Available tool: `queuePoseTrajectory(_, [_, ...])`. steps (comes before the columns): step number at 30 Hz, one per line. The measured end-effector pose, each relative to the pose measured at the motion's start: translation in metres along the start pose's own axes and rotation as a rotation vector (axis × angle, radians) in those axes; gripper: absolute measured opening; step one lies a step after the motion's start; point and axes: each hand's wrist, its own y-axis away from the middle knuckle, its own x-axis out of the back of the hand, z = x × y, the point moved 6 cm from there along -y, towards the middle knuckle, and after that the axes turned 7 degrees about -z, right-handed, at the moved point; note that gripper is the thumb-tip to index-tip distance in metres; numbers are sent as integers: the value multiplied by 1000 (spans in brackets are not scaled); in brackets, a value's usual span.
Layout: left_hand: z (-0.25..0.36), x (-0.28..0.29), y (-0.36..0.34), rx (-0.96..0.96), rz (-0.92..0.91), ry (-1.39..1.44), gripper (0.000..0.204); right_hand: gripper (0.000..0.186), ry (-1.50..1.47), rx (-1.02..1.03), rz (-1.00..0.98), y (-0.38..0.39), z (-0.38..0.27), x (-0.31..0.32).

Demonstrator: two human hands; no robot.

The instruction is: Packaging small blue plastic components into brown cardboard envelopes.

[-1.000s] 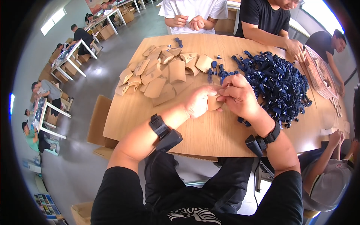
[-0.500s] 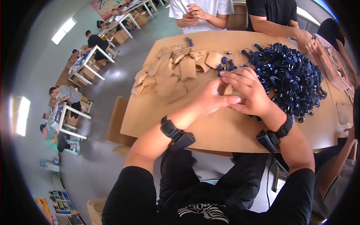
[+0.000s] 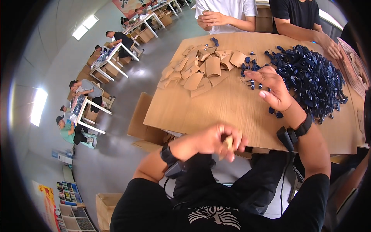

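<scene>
In my left hand (image 3: 214, 142), just off the table's near edge above my lap, is a small brown paper packet (image 3: 228, 144); its fingers are closed round it and motion blurs them. My right hand (image 3: 273, 88) is over the table with fingers apart and nothing held. Its fingertips are near a few dark blue corded pieces with whitish bits (image 3: 253, 84), which look like earphones. To its right rises a large heap of the same dark blue pieces (image 3: 313, 83). Flat and curved brown paper packets (image 3: 192, 82) lie in a loose pile at the left of the table.
The wooden table (image 3: 220, 112) has an open cardboard box (image 3: 142, 120) below its left edge. Across it are two people, one in a white shirt (image 3: 228, 13), one in black (image 3: 295, 17). A pink basket (image 3: 353, 65) stands far right. Other people work along white tables at left.
My hands, together over the table before, have parted. The left has come down toward my lap with the packet; the right has opened near the dark blue pieces. The view has shifted left.
</scene>
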Motion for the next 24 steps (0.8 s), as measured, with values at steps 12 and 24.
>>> queuePoseTrajectory(12, [-206, 102, 89, 314, 714, 34, 30, 30, -11, -103, -26, 2, 11, -5])
queuePoseTrajectory(24, [-11, -11, 16, 362, -157, -103, 44, 32, 506, -487, -278, 28, 41, -18])
